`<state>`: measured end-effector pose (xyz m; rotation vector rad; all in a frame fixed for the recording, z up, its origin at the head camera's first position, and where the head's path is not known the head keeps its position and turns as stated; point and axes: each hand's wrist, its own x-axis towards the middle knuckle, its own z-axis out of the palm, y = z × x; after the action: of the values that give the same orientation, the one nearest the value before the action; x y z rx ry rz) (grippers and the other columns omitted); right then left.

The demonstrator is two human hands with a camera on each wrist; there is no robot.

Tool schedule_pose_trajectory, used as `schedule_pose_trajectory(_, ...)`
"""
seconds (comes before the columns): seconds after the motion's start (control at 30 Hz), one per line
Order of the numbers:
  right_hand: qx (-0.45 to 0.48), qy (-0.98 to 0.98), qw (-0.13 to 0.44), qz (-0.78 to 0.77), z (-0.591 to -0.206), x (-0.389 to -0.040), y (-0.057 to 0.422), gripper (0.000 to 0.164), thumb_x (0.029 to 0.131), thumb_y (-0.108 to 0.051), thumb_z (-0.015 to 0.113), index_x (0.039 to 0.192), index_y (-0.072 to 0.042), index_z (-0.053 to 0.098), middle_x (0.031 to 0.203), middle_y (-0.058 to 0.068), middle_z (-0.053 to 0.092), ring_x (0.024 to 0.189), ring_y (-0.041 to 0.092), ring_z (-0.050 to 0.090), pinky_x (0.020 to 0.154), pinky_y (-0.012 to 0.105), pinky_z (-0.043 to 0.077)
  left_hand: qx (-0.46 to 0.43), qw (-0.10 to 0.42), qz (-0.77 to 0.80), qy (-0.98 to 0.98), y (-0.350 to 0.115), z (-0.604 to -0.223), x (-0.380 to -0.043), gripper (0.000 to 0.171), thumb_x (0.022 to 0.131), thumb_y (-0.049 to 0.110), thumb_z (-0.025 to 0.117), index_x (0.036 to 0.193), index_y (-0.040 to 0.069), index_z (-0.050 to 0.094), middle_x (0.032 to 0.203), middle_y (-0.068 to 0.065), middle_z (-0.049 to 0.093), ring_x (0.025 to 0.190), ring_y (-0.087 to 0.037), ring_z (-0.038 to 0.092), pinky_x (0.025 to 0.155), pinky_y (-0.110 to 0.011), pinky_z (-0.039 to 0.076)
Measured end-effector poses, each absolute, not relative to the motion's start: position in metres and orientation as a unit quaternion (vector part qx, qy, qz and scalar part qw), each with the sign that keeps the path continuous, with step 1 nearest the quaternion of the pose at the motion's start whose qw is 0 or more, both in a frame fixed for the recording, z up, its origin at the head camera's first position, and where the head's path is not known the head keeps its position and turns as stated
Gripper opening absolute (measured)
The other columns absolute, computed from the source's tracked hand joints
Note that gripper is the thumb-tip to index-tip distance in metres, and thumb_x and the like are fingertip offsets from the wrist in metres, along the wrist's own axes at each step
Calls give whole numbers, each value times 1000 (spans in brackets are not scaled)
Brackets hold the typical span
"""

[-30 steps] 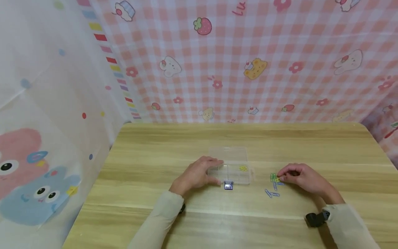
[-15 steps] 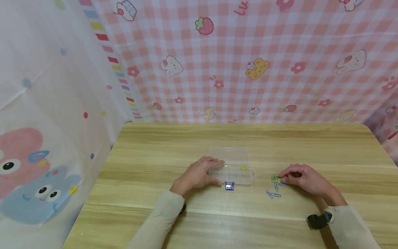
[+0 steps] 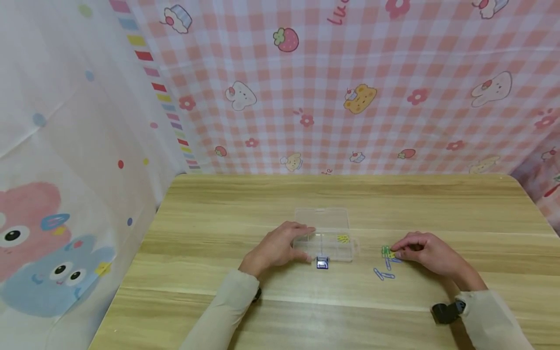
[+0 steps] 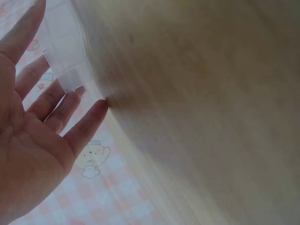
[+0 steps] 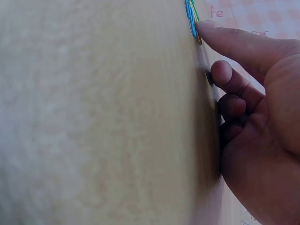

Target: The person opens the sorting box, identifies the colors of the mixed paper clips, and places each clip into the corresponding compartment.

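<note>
A clear plastic compartment box (image 3: pixel 336 253) lies on the table with its lid (image 3: pixel 321 218) folded back. My left hand (image 3: pixel 273 248) holds its left end, thumb at the front and fingers behind; the left wrist view shows the fingers spread around the box's end wall (image 4: pixel 77 77). Several yellow paper clips (image 3: pixel 343 239) sit in a back right compartment. To the right of the box, my right hand (image 3: pixel 426 252) pinches a yellow paper clip (image 3: pixel 392 254) between thumb and forefinger, its other fingers curled in. Green paper clips (image 3: pixel 385 251) and blue paper clips (image 3: pixel 384 274) lie beside the fingertips.
A small dark blue, shiny square piece (image 3: pixel 322 263) sits at the box's front edge. The wooden table (image 3: pixel 236 204) meets a pink checked cloth (image 3: pixel 271 116) at its back edge. A pale printed cloth (image 3: pixel 83 146) hangs on the left.
Both hands stay in nearly the same places, and the box and clips have not moved. The head view has shifted very slightly.
</note>
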<state>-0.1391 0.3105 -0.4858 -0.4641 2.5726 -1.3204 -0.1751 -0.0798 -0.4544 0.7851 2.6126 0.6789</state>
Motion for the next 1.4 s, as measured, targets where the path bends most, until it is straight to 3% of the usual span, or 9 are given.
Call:
schedule_pose_trajectory(0.5, -150, 884, 104, -430, -484, -139, 309, 10, 89, -9, 72, 95, -15, 77, 95, -1, 72, 86, 4, 57, 73, 21, 47, 274, 165, 241, 916, -80, -455, -176, 69, 85, 38, 78, 146, 26, 51, 149, -5, 48, 139, -23, 41, 113, -45, 37)
schedule_pose_trajectory(1.03, -93, 886, 130, -435, -482, -139, 308, 11, 94, -20, 69, 98, -13, 76, 99, 3, 71, 85, 7, 58, 73, 20, 48, 267, 171, 242, 917, -81, -453, -175, 70, 84, 39, 78, 147, 28, 49, 150, -4, 46, 140, -22, 40, 113, -45, 36)
schedule_pose_trajectory(1.4, -62, 894, 112, -430, -476, -139, 301, 14, 97, -15, 64, 103, -8, 75, 103, 6, 71, 84, 7, 56, 71, 21, 48, 268, 170, 236, 918, -80, -451, -173, 70, 84, 39, 77, 147, 27, 49, 150, -4, 46, 140, -23, 40, 113, -45, 37)
